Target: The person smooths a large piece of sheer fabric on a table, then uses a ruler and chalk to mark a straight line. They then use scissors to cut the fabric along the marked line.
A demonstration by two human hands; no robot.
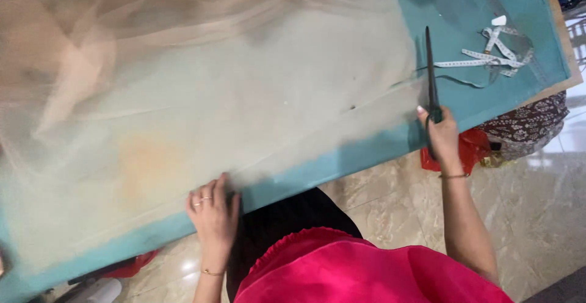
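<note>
left hand flat, fingers spread | right hand fisted, arm extended

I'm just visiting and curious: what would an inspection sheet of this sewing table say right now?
Surface: teal table, mostly covered by cloth.
Job's things: sheer beige netting spread flat, bunched at far left; long dark scissors pointing away across its edge.
Clutter: white measuring tape coiled loosely at the far corner.
Grips: left hand presses the netting at the near edge; right hand holds the scissors' handles.
Cables: nothing seen.
Surroundings: marble-like floor tiles; red bag and patterned cloth beneath the table's right end.
</note>
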